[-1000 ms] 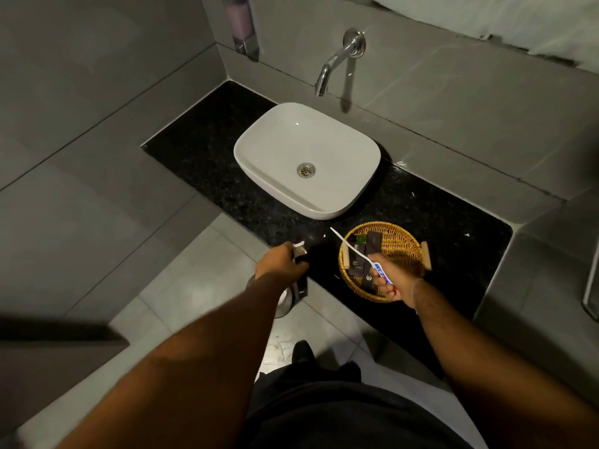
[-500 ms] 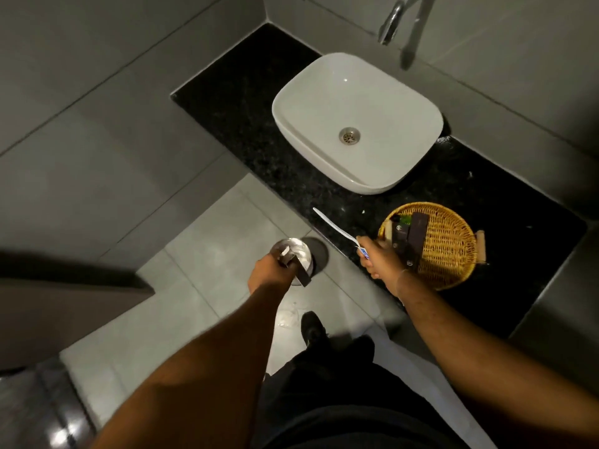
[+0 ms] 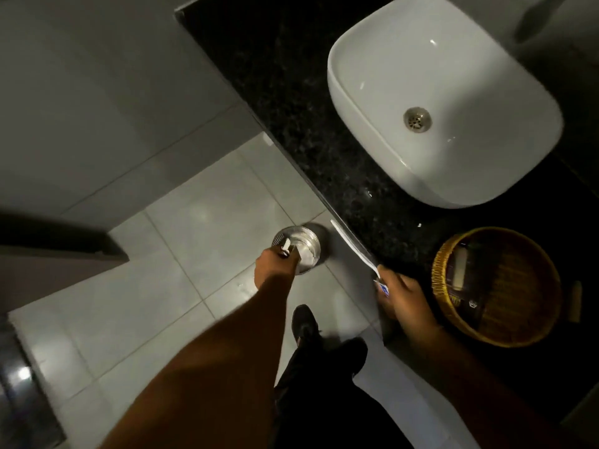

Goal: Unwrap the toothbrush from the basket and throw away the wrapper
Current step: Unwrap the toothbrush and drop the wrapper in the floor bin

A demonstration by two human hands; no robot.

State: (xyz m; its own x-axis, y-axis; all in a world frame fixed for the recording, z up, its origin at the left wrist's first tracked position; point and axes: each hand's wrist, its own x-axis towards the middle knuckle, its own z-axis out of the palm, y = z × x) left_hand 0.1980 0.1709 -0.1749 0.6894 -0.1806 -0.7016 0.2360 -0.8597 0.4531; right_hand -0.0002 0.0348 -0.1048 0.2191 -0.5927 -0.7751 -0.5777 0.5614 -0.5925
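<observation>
My left hand [image 3: 274, 268] is closed on a small dark wrapper [image 3: 286, 249] and holds it directly over the open steel waste bin [image 3: 306, 244] on the floor. My right hand [image 3: 400, 294] grips the white toothbrush [image 3: 351, 246] by its blue-marked handle, with the head pointing up and left past the counter edge. The round wicker basket [image 3: 440, 264] sits on the black counter just right of that hand, with several dark sachets inside.
A white basin [image 3: 372, 102] stands on the black granite counter [image 3: 291, 85] at the upper right. Pale floor tiles [image 3: 207, 228] surround the bin. My dark shoe [image 3: 303, 322] is on the floor below the bin. Grey tiled wall fills the left.
My view has tilted down and closer to the floor. The left hand has carried the wrapper from the counter edge out over the bin. The right hand still holds the toothbrush beside the basket.
</observation>
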